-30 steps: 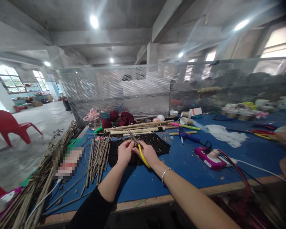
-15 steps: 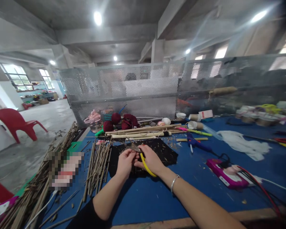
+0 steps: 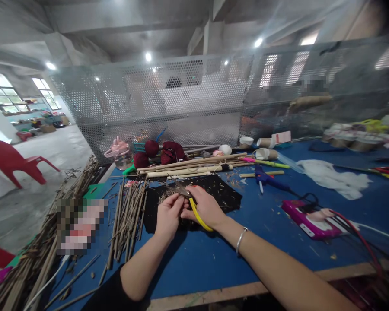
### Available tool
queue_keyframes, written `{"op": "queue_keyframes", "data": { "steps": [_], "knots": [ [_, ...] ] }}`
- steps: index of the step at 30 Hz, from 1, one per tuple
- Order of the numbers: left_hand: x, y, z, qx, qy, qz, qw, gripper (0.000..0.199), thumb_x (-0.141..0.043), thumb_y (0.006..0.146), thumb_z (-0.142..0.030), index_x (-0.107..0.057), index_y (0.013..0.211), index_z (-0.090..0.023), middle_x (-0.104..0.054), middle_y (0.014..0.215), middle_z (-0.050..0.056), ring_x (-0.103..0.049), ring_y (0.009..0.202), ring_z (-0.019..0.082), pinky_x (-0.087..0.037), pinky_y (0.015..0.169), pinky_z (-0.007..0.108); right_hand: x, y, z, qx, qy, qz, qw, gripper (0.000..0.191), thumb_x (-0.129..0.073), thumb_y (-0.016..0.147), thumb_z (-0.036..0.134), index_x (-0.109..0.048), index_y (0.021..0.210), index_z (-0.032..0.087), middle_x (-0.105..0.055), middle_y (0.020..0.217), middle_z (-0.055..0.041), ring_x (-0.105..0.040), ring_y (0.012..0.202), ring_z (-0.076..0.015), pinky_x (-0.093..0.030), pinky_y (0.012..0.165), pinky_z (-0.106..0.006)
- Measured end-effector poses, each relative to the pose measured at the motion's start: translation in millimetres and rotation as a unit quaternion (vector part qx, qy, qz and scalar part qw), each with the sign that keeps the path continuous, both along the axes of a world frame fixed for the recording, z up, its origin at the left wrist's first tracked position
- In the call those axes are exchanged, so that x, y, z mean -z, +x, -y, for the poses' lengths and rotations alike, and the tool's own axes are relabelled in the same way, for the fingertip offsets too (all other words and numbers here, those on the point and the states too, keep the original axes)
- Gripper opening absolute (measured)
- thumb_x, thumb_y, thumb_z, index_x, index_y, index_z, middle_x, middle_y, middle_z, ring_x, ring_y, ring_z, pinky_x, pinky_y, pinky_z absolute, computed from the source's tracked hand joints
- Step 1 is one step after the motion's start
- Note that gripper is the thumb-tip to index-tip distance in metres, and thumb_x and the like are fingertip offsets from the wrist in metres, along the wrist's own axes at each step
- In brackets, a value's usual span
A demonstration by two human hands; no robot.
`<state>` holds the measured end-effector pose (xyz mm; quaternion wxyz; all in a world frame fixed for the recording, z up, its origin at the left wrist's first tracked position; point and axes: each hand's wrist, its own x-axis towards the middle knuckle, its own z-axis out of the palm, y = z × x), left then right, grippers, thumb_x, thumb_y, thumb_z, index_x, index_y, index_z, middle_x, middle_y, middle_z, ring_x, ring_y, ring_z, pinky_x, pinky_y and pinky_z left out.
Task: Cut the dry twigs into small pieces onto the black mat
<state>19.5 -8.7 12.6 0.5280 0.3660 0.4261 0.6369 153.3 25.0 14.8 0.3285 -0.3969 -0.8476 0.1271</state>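
Left of the black cloth (image 3: 227,199), the cut sticks (image 3: 127,220) lie loose and crossed, so a brush from the left forearm could set them rolling. Over the cloth, the left hand (image 3: 168,214) draws thumb and forefinger close together; I cannot tell whether they pinch a small piece. Beside those fingertips, the right hand (image 3: 206,207) grips the scissors (image 3: 198,216), fingers wrapped around the handle, blades parted and pointing away from the wearer. The main hazard, I judge, is a nipped fingertip if the blades close while the left hand strays inward. Dragging the cloth would likely scatter its clippings (image 3: 164,197) over the table. Right of the cloth, a snag on the cord could pull the glue gun (image 3: 272,183) askew.

As for materials, the dry stalks (image 3: 29,259) far left of the cloth are brown, brittle-looking and tangled; the cut sticks nearer it are slim, straight and woody. Behind the cloth sit fuzzy, rounded maroon yarn balls (image 3: 172,154) and pale, smooth rods (image 3: 188,172). The cloth itself is matt, with angular edges; the scissors join grey metal to glossy yellow loops. Farther right, a white sheet (image 3: 337,178) lies soft and crumpled, behind a hard magenta power strip (image 3: 311,221).
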Motion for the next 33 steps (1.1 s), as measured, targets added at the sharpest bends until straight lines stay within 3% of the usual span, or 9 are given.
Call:
{"op": "queue_keyframes", "data": {
  "steps": [6,18,29,33],
  "knots": [
    [-5.0,-3,1,-0.002,-0.012,-0.041,0.999,0.024,-0.069,0.063,-0.034,-0.066,0.074,-0.012,-0.065,0.066,0.003,-0.057,0.056,0.009,-0.045,0.054,0.018,-2.7,3,0,-0.002,0.023,0.017,1.000,0.068,-0.068,0.059,0.053,-0.046,0.113,0.018,-0.052,0.096,-0.0097,-0.050,0.088,-0.0235,-0.040,0.079,-0.036],
    [-2.4,-6,-2,0.008,-0.076,0.008,0.997,0.028,-0.072,0.059,-0.037,-0.065,0.066,-0.011,-0.064,0.063,0.004,-0.055,0.053,0.008,-0.046,0.050,0.018,4.7,5,-2,0.010,-0.063,0.026,0.998,0.050,-0.062,0.068,0.052,-0.051,0.106,0.022,-0.063,0.091,-0.0064,-0.059,0.084,-0.0209,-0.043,0.073,-0.029],
    [0.4,-7,-2,-0.004,-0.028,-0.037,0.999,0.027,-0.068,0.064,-0.036,-0.066,0.078,-0.012,-0.064,0.070,0.003,-0.056,0.059,0.010,-0.047,0.056,0.020,6.5,3,2,0.043,-0.053,0.039,0.997,0.045,-0.059,0.071,0.052,-0.051,0.103,0.022,-0.063,0.083,-0.0043,-0.061,0.076,-0.0193,-0.042,0.065,-0.026],
    [1.1,-3,0,0.005,-0.016,-0.027,1.000,0.030,-0.068,0.063,-0.035,-0.063,0.082,-0.012,-0.064,0.068,0.003,-0.055,0.056,0.008,-0.045,0.055,0.019,3.0,-1,6,0.029,-0.029,0.015,0.999,0.055,-0.062,0.067,0.053,-0.047,0.109,0.020,-0.059,0.096,-0.0071,-0.057,0.087,-0.0201,-0.042,0.072,-0.028]
  ]
}}
